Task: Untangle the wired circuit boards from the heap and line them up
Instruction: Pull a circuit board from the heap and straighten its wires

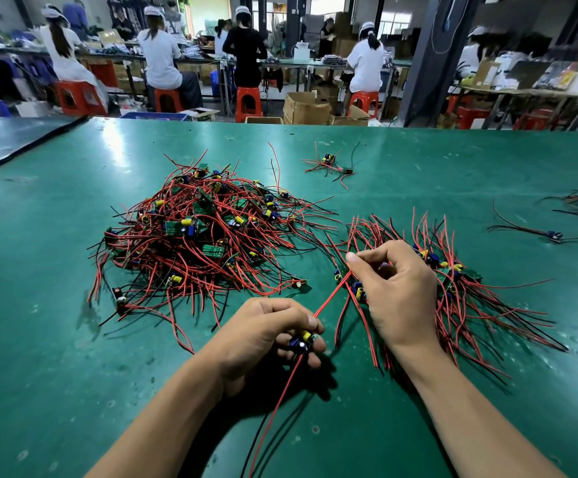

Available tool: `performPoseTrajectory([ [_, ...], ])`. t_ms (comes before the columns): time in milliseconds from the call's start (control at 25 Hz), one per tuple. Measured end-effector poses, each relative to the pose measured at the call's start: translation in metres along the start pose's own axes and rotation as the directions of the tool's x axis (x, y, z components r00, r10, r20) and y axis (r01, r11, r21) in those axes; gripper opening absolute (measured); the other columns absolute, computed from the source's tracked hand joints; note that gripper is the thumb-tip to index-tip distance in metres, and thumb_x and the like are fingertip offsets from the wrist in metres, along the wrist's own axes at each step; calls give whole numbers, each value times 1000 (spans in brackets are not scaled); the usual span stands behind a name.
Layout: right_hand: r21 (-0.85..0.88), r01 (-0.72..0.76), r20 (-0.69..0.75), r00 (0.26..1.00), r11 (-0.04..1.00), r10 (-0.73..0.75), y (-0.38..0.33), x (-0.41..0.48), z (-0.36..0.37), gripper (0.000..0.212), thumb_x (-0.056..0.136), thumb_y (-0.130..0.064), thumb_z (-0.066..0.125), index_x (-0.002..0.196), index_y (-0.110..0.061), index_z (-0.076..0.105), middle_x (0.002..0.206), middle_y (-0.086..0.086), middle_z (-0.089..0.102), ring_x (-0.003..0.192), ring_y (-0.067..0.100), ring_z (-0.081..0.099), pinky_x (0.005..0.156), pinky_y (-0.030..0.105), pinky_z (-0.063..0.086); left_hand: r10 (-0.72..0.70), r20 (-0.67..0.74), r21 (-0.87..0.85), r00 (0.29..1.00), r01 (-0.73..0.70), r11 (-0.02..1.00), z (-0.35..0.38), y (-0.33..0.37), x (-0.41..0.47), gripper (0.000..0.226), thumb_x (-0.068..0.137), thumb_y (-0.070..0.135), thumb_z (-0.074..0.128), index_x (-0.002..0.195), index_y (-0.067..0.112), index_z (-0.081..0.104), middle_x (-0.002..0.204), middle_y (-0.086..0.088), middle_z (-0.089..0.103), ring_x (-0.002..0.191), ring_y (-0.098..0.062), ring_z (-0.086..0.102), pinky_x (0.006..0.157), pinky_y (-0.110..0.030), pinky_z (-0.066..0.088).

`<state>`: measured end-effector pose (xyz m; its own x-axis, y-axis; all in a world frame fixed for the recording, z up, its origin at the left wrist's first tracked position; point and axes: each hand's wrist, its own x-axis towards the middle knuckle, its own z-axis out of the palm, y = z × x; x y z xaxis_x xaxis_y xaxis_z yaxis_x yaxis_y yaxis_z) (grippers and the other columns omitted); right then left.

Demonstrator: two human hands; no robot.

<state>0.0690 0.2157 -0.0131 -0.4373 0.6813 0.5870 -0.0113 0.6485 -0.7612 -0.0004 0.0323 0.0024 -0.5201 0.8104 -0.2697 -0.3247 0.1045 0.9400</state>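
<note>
The left hand (270, 336), in front of the heap (194, 229), grips a board (302, 341) while the right hand (398, 291) pinches its red wire (332, 294) tight, likely so it can join the row (453, 270) right of the heap.

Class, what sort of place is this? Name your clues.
Most likely an electronics assembly workshop: a heap of wired circuit boards on a green worktable, and capped workers on red stools behind.
</note>
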Motion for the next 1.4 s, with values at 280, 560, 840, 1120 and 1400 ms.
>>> performPoseTrajectory([
  [280, 604, -656, 459, 750, 452, 477, -13, 3, 6, 23, 72, -21, 79, 90, -14, 67, 66, -7, 56, 42, 4, 41, 40, 17, 34, 15, -32, -97, 999, -18, 995, -1, -2, 3, 14, 83, 3, 62, 73, 6, 72, 73, -21, 67, 55, -27, 64, 56, -25, 54],
  [560, 285, -855, 880, 412, 434, 235, -22, -8, 4, 45, 71, -29, 84, 110, -10, 74, 74, 3, 63, 52, 10, 55, 48, 22, 51, 5, -23, -245, 1000, -10, 969, -4, -3, 6, 10, 77, 7, 67, 84, 2, 72, 77, -24, 66, 57, -27, 64, 59, -27, 57],
  [840, 245, -798, 868, 434, 551, 242, -26, -12, 3, 26, 74, -25, 80, 94, -8, 78, 76, 7, 68, 54, 9, 57, 49, 17, 49, 36, -35, -252, 999, -43, 967, -6, -8, 9, 16, 72, 12, 72, 85, 2, 72, 81, -24, 67, 58, -24, 64, 61, -28, 56],
  [1120, 205, -786, 805, 474, 583, 357, -33, -16, 6, 17, 84, -25, 77, 80, -9, 72, 59, 10, 58, 46, 16, 58, 45, 22, 46, 115, -163, -128, 980, -137, 982, 0, -11, 9, 4, 69, 10, 76, 71, 11, 73, 78, -24, 70, 57, -24, 64, 57, -25, 51],
  [1400, 65, -751, 798, 435, 657, 418, -34, -9, 2, 22, 102, -16, 54, 98, -5, 73, 62, 6, 59, 47, 11, 51, 42, 19, 35, 173, -168, 39, 970, -169, 985, 5, -12, 10, 21, 85, -1, 63, 68, 7, 72, 69, -17, 70, 52, -24, 65, 48, -22, 50],
])
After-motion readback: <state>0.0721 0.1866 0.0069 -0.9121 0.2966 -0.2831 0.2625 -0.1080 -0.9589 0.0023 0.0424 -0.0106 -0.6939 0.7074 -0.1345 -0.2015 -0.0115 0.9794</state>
